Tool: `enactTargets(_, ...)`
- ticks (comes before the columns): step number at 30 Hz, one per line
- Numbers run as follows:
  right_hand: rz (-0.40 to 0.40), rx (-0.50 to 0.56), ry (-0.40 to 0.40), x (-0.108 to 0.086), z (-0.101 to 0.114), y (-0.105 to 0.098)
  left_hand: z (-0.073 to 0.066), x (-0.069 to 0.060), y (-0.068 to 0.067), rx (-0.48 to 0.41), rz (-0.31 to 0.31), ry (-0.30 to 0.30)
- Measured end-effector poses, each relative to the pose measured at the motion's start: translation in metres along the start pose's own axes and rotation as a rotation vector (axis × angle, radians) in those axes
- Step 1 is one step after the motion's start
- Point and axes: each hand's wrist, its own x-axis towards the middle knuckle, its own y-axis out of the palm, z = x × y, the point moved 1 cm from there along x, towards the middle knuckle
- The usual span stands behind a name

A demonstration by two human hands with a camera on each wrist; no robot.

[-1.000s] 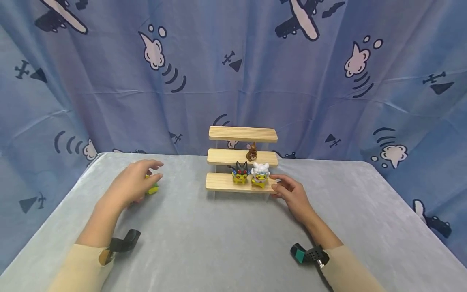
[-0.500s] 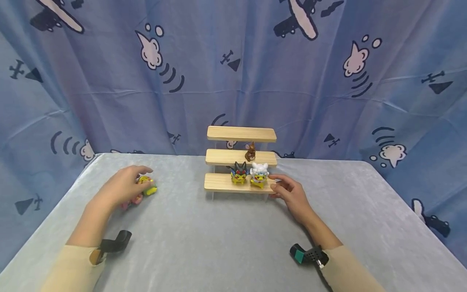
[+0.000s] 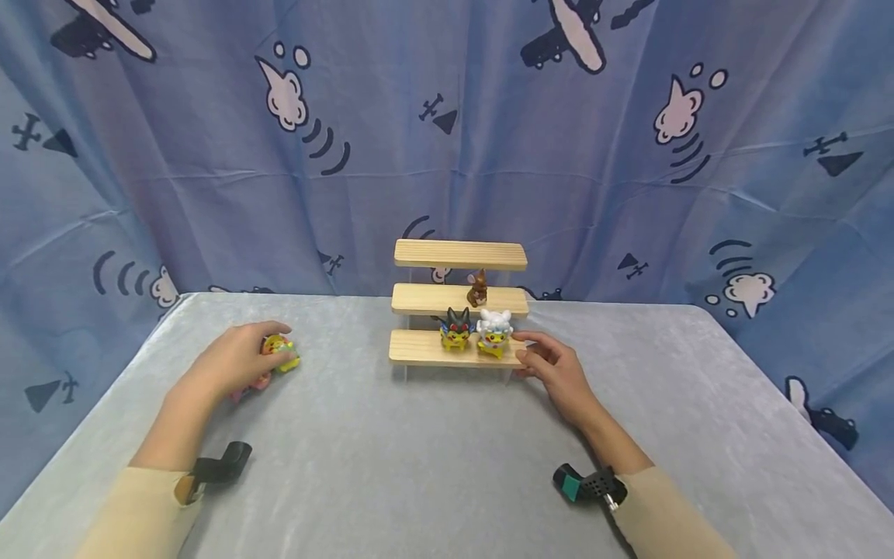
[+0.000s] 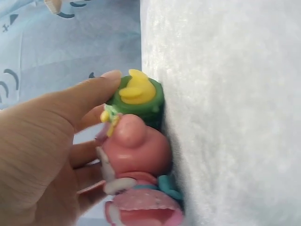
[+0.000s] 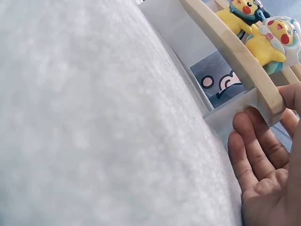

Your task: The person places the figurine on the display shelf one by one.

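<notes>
In the head view my left hand [image 3: 240, 357] is at the left of the table, its thumb and index finger around a small yellow-and-green figurine [image 3: 289, 361]. In the left wrist view the thumb tip meets the green edge of this figurine [image 4: 138, 96]; its far side is hidden. A pink figurine [image 4: 143, 150] in a dress lies right beside it, close to the other fingers. My right hand [image 3: 559, 376] grips the right end of the lowest board of a wooden three-tier display shelf [image 3: 419, 347], thumb above and fingers below, as the right wrist view shows.
On the lowest board stand a yellow figurine with a black hood [image 3: 456, 330] and one with a white hood [image 3: 493, 334]. A brown mouse figurine [image 3: 478, 288] sits on the middle board. Behind the grey-white table [image 3: 412, 466] hangs a blue patterned curtain [image 3: 377, 116].
My left hand has moved left and down onto the yellow-and-green figurine, its thumb and index finger closing in around it. The right hand has kept its grip on the shelf.
</notes>
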Motion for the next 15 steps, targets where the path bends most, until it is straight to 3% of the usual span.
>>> enactTargets(5,0.000,-0.006,0.007,-0.0002,-0.0001,-0.0007,-0.0010,0.0035,0.0020,0.069,-0.063,0.032)
enactTargets(10,-0.001,-0.008,0.004,0.0000,0.0002,-0.0007,-0.0050,0.0059,0.0058,0.107,-0.172,0.141)
enactTargets(12,-0.002,-0.006,0.001,0.0004,0.0004,-0.0006,-0.0070,0.0063,0.0070,0.113,-0.197,0.175)
enactTargets(15,0.000,-0.004,-0.001,0.0005,0.0005,-0.0006,-0.0088,0.0061,0.0085,0.098,-0.197,0.178)
